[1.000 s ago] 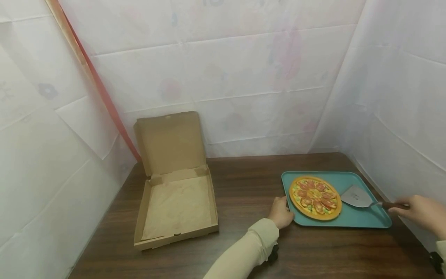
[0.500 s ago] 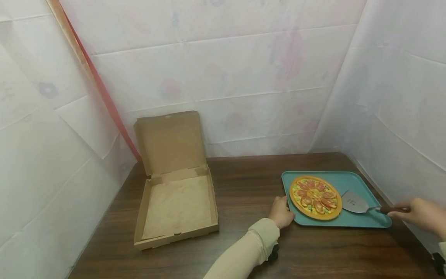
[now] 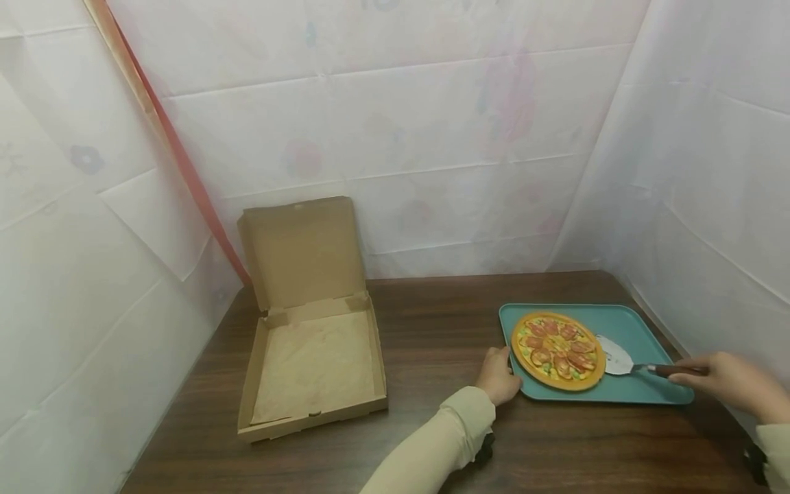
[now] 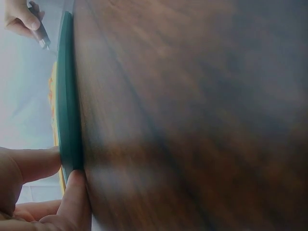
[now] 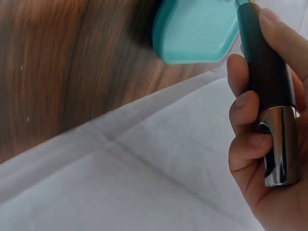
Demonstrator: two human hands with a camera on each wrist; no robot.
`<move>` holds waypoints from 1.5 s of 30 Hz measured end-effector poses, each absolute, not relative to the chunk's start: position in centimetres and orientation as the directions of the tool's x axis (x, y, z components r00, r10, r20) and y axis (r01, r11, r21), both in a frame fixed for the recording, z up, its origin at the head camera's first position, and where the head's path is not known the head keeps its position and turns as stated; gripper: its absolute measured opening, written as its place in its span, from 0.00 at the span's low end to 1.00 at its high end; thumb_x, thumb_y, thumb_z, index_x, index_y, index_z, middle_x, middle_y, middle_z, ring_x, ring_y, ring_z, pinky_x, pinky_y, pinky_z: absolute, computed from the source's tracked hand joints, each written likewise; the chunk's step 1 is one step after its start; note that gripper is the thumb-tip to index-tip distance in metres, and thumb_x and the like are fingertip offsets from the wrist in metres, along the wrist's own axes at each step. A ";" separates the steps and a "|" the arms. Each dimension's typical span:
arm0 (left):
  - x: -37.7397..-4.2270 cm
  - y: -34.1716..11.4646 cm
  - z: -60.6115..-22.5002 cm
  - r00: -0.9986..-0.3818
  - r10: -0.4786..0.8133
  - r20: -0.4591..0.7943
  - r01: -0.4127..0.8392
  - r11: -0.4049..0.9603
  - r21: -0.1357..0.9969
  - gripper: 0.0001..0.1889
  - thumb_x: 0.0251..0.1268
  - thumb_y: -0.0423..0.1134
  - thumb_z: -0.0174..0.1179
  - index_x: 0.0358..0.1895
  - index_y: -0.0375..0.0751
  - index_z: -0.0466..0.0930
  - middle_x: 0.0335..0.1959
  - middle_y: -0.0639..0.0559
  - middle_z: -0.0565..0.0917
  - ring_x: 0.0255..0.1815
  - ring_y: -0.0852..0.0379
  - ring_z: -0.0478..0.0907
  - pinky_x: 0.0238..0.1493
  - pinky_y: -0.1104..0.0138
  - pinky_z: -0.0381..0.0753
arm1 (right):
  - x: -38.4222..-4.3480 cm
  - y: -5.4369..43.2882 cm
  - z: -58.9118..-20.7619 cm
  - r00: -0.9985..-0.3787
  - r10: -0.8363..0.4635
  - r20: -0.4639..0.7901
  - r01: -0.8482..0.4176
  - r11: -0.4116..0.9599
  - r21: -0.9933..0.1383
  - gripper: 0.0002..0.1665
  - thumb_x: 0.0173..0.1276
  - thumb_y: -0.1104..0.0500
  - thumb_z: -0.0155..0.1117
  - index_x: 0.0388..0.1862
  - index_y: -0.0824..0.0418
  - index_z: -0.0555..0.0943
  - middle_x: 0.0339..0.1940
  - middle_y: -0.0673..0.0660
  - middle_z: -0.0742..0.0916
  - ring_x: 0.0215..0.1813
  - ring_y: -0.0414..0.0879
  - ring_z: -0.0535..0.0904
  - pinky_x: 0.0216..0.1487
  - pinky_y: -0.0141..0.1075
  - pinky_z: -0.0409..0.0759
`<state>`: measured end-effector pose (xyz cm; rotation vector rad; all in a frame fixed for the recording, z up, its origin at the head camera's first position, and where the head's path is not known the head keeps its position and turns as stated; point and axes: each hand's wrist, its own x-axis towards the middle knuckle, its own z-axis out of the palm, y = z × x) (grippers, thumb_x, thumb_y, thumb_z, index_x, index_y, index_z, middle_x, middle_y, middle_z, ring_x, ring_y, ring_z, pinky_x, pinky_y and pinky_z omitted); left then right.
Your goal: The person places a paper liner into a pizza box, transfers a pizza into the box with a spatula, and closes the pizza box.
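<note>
A toy pizza (image 3: 558, 351) lies on the left half of a teal tray (image 3: 654, 391). My left hand (image 3: 498, 376) pinches the tray's near left corner; in the left wrist view the thumb (image 4: 41, 162) is at the rim and a finger lies under it. My right hand (image 3: 734, 384) grips the dark handle of a pizza spatula (image 3: 617, 357), fingers curled round it in the right wrist view. The blade's front edge is hidden at the pizza's right side. Only the handle's far end (image 5: 280, 144), of shiny metal, shows beyond the fingers.
A cardboard pizza box (image 3: 379, 405) stands at the left with its lid (image 3: 302, 254) raised and brown paper (image 3: 315, 370) inside. The brown wooden table (image 3: 432, 322) carries everything. White sheets (image 3: 432, 137) hang at the back and both sides.
My right hand has moved left with the spatula, and its blade has gone from beside the pizza to partly under its right edge. The left hand and tray have stayed put.
</note>
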<state>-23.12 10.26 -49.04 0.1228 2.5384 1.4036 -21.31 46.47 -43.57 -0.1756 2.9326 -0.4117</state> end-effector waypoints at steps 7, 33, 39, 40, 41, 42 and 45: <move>-23.1 10.4 -49.0 -0.966 0.186 -0.178 -0.054 0.531 0.846 0.34 0.60 0.27 0.62 0.72 0.38 0.65 0.65 0.47 0.69 0.43 0.64 0.75 0.37 0.74 0.76 | -22.2 45.7 -44.0 -0.975 -0.132 -0.180 -0.075 0.954 -0.291 0.36 0.64 0.38 0.64 0.48 0.72 0.84 0.39 0.70 0.88 0.35 0.49 0.83 0.34 0.53 0.82; -23.1 10.8 -48.8 -0.962 0.227 -0.153 0.001 0.562 0.827 0.36 0.57 0.25 0.60 0.73 0.39 0.63 0.61 0.49 0.70 0.36 0.66 0.69 0.30 0.75 0.72 | -23.2 43.7 -45.3 -0.977 -0.178 -0.114 -0.121 0.916 -0.383 0.37 0.64 0.38 0.65 0.51 0.70 0.83 0.42 0.67 0.89 0.35 0.47 0.82 0.35 0.50 0.82; -23.0 10.8 -48.8 -0.963 0.230 -0.139 0.021 0.578 0.816 0.36 0.58 0.26 0.61 0.72 0.38 0.64 0.58 0.50 0.71 0.34 0.66 0.67 0.31 0.76 0.72 | -23.1 43.0 -46.0 -0.980 -0.173 -0.097 -0.124 0.916 -0.381 0.36 0.66 0.39 0.63 0.53 0.70 0.82 0.40 0.66 0.89 0.30 0.42 0.78 0.30 0.44 0.80; -23.0 10.8 -48.7 -0.963 0.229 -0.140 0.020 0.580 0.814 0.36 0.58 0.26 0.61 0.72 0.38 0.64 0.58 0.49 0.71 0.34 0.66 0.67 0.31 0.76 0.72 | -23.1 42.9 -46.1 -0.981 -0.172 -0.092 -0.125 0.916 -0.380 0.35 0.66 0.39 0.63 0.53 0.70 0.83 0.41 0.66 0.89 0.30 0.41 0.79 0.31 0.44 0.81; -23.0 10.8 -48.8 -0.963 0.229 -0.141 0.019 0.582 0.813 0.35 0.58 0.26 0.61 0.72 0.37 0.64 0.58 0.49 0.71 0.34 0.66 0.67 0.30 0.75 0.72 | -23.0 42.9 -46.1 -0.981 -0.170 -0.090 -0.124 0.916 -0.381 0.35 0.66 0.39 0.63 0.54 0.70 0.82 0.41 0.66 0.89 0.30 0.41 0.79 0.30 0.44 0.81; -23.0 10.8 -48.7 -0.963 0.229 -0.146 0.017 0.587 0.810 0.35 0.58 0.26 0.61 0.72 0.38 0.64 0.59 0.49 0.71 0.34 0.66 0.67 0.30 0.75 0.72 | -23.0 42.8 -46.2 -0.982 -0.168 -0.088 -0.123 0.917 -0.381 0.35 0.66 0.39 0.62 0.54 0.70 0.82 0.41 0.66 0.89 0.30 0.41 0.79 0.30 0.44 0.81; -23.1 11.0 -48.7 -0.962 0.227 -0.153 0.010 0.588 0.809 0.35 0.59 0.26 0.61 0.73 0.38 0.64 0.60 0.49 0.71 0.34 0.66 0.68 0.30 0.75 0.72 | -22.9 42.7 -46.3 -0.984 -0.159 -0.085 -0.114 0.915 -0.386 0.36 0.67 0.38 0.62 0.55 0.70 0.82 0.41 0.67 0.89 0.29 0.42 0.77 0.29 0.43 0.79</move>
